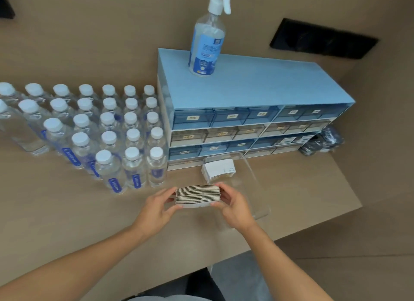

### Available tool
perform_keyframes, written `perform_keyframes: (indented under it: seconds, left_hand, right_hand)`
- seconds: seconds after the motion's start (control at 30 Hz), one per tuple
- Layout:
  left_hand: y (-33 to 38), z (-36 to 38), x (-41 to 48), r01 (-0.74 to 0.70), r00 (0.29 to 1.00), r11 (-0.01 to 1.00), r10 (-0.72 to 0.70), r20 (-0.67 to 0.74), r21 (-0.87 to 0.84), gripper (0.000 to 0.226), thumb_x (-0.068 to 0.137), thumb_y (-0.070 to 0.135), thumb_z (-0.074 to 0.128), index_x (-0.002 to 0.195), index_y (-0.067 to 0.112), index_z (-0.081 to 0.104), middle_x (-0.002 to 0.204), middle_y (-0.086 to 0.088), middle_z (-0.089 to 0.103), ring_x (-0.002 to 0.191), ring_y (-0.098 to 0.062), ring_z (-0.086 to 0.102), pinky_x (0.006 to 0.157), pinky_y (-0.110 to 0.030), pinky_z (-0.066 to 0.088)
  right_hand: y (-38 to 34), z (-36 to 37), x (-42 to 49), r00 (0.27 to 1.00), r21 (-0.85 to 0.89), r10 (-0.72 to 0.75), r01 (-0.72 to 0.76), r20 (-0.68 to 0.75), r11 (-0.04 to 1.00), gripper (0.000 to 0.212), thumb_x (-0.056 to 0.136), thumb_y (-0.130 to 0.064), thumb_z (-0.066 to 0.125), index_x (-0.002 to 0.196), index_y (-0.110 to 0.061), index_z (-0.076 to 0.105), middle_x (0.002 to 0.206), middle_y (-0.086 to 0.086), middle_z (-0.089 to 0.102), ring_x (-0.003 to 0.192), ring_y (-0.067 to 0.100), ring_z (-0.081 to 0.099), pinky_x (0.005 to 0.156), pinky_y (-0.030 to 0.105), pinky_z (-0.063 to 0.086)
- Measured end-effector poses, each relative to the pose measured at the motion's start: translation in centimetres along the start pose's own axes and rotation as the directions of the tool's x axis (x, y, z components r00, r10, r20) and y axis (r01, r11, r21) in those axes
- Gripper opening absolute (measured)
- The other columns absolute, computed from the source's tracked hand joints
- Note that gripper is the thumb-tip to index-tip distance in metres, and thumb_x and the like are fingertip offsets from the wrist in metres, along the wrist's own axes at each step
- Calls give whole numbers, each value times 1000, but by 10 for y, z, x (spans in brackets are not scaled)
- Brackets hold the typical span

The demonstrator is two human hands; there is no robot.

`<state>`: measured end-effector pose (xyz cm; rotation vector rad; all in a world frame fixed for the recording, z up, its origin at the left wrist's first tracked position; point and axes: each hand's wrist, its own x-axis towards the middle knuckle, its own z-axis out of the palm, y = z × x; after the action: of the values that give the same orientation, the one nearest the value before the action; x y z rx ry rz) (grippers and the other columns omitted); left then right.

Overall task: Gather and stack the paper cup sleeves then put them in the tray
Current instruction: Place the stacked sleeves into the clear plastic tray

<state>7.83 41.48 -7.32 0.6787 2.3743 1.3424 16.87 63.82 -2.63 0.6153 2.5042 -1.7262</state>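
Both hands pinch one stack of cup sleeves (198,196) by its ends, the left hand (156,207) and right hand (233,207) lifting it just above the table (67,222). It hangs at the clear tray (257,188)'s near left edge; another sleeve pile (219,169) lies in the tray's far end.

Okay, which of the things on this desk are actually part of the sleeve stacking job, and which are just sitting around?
Part of the job:
stack of brown cardboard cup sleeves, held between left hand and right hand
clear plastic tray
white sleeve stack in it

Just lying about:
white-capped water bottles
blue drawer organiser
spray bottle
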Motion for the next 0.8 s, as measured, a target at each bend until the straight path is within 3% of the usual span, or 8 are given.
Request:
perform_keyframes:
  seconds: [0.13, 0.3, 0.37, 0.47, 0.57, 0.67, 0.73, 0.8]
  left_hand:
    - [33, 30, 31, -66, 996, 997, 68, -59, 43, 55, 84, 25, 77, 134, 12, 59, 120, 4, 65, 106, -8, 64, 100, -24, 48]
    - [69, 71, 58, -91, 994, 989, 97, -48, 117, 49, 86, 28, 75, 133, 25, 60, 115, 15, 63, 99, 1, 60, 93, -16, 47]
    - [75, 84, 64, -12, 999, 994, 16, -37, 110, 53, 84, 24, 77, 133, 30, 57, 111, 21, 61, 96, 9, 60, 93, -11, 45]
    - [86, 101, 67, 174, 982, 985, -173, -71, 10, 45, 80, 18, 81, 113, 41, 61, 96, 32, 64, 87, 21, 60, 84, 0, 44]
    - [91, 111, 74, 376, 924, 916, -381, -13, -142, 27, 82, 19, 79, 91, 40, 65, 78, 26, 71, 83, 13, 64, 71, -1, 43]
    - [103, 114, 87, 540, 838, 816, -545, 36, -208, 31, 84, 18, 77, 111, 21, 62, 91, 12, 72, 85, -3, 67, 67, -9, 48]
    - [116, 113, 100, 613, 790, 778, -610, 67, -139, 50, 86, 11, 72, 132, 11, 51, 111, -3, 70, 86, -12, 66, 71, -16, 51]
    - [129, 116, 113, 671, 736, 741, -664, 130, -14, 47, 92, 7, 58, 138, 5, 46, 126, -12, 64, 84, -21, 67, 74, -25, 53]
  right_hand:
    - [10, -49, 18, 998, 37, -62, 63, -19, 997, 54, 79, 13, 68, 112, -29, 64, 110, -11, 73, 108, 8, 68, 98, 21, 51]
    - [41, -106, 46, 997, 75, -61, 57, 54, 996, 49, 80, 14, 66, 124, -4, 58, 121, 9, 70, 112, 16, 67, 102, 28, 50]
    - [48, -122, 55, 993, 72, -31, 24, 110, 997, 46, 82, 11, 67, 122, -8, 58, 119, 6, 70, 111, 12, 67, 99, 23, 50]
    - [59, -142, 65, 975, 43, 65, -76, 213, 996, 41, 85, 6, 69, 119, -14, 59, 115, 5, 70, 104, 12, 68, 92, 17, 52]
    - [65, -154, 80, 939, 29, 208, -225, 274, 974, 28, 86, -2, 70, 109, -18, 63, 105, 1, 71, 89, 3, 68, 72, 10, 54]
    - [57, -155, 95, 890, 46, 332, -363, 311, 931, 14, 88, 1, 66, 96, -10, 62, 94, 5, 71, 80, 13, 70, 66, 21, 60]
    - [50, -148, 103, 870, -37, 378, -387, 316, 921, 21, 88, 4, 61, 79, -15, 61, 82, 1, 71, 71, 10, 70, 65, 25, 62]
    - [45, -140, 109, 875, -127, 410, -390, 258, 912, 26, 86, 2, 57, 69, -18, 62, 79, 2, 72, 72, 15, 71, 74, 34, 63]
